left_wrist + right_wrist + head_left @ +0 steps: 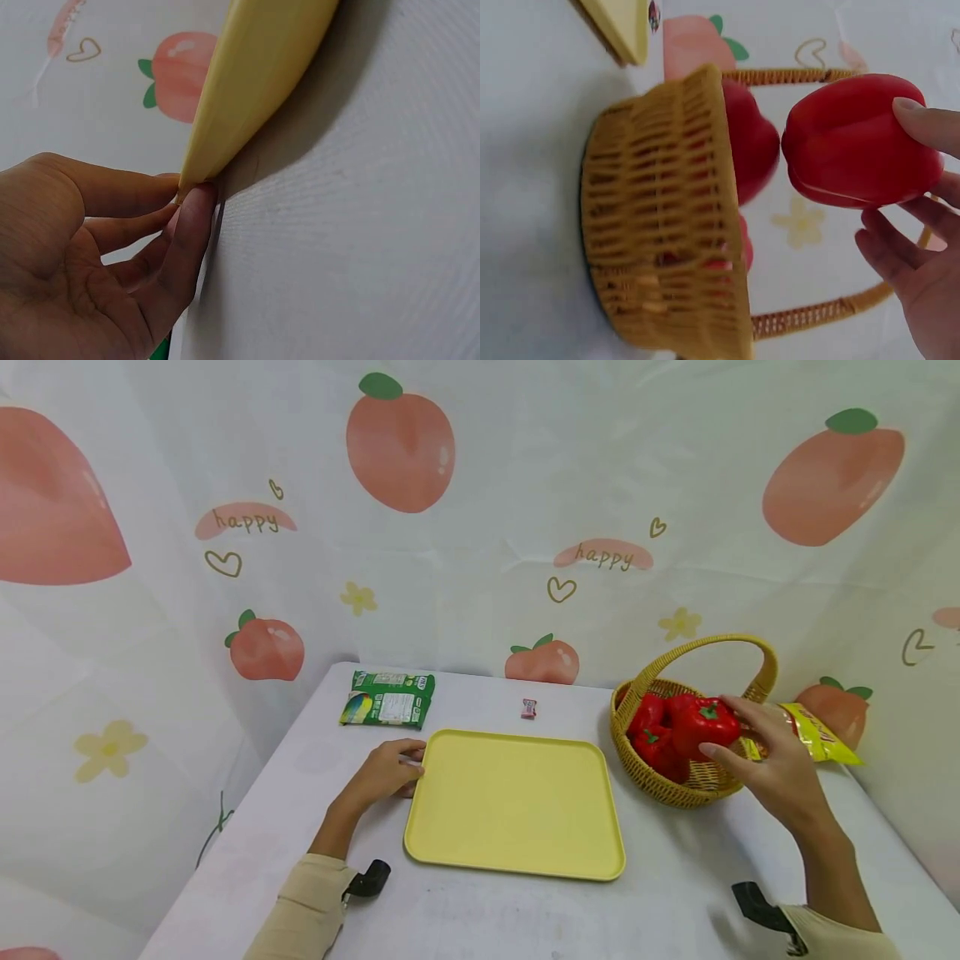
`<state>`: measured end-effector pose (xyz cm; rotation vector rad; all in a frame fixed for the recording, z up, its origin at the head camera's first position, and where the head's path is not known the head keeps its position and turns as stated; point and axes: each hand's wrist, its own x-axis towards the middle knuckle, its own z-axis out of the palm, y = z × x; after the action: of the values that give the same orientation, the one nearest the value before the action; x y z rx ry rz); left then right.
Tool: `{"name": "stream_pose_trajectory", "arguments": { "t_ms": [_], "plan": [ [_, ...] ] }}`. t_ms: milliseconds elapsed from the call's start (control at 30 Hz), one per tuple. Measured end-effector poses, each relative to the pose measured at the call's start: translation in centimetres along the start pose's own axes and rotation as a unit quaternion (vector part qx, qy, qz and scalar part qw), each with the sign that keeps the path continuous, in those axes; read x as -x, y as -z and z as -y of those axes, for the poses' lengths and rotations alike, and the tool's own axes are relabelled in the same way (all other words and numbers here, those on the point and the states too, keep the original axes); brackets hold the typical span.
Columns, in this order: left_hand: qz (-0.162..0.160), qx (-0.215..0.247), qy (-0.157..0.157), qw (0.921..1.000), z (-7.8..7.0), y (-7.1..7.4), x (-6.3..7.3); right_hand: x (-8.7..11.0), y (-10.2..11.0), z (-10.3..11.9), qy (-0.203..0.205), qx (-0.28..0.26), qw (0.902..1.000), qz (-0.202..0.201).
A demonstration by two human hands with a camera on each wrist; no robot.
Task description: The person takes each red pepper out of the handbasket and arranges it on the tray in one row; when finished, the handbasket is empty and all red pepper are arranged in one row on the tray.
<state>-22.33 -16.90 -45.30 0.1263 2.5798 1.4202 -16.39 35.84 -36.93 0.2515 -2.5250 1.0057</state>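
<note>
My left hand [382,772] pinches the left edge of a yellow rectangular tray [517,802]. In the left wrist view, thumb and fingers meet at the rim of the tray [247,82], which looks slightly lifted there. My right hand [780,768] holds a shiny red bell pepper [707,725] with a green stem between thumb and fingers. In the right wrist view this pepper [855,142] is above the rim of a woven basket [660,210]. Several more red bell peppers [663,756] lie inside the basket, partly hidden by its wall and the held one.
The basket's arched handle [705,643] rises behind the held pepper. A yellow snack bag [821,735] lies behind the right hand, partly covered. Beyond the tray are a green packet [388,697] and a small pink wrapped sweet [528,708]. A printed curtain [480,543] hangs behind the white table [480,914].
</note>
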Motion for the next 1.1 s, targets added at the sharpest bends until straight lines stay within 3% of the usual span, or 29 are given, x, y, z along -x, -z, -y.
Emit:
{"name": "stream_pose_trajectory", "arguments": {
  "t_ms": [267, 767, 1100],
  "plan": [
    [0.004, 0.022, 0.004, 0.9997, 0.1, 0.0, -0.1, -0.4, -2.3, 1.7, 0.061, -0.032, 0.9975, 0.018],
    [0.011, 0.024, -0.001, 0.9997, 0.0, 0.0, 0.0, -1.5, -8.0, 4.2, 0.074, -0.051, 0.9931, 0.075],
    [0.007, 0.018, -0.001, 0.9998, 0.0, 0.1, 0.1, -2.2, -12.0, 6.0, 0.065, -0.106, 0.9825, 0.139]
  ]
}}
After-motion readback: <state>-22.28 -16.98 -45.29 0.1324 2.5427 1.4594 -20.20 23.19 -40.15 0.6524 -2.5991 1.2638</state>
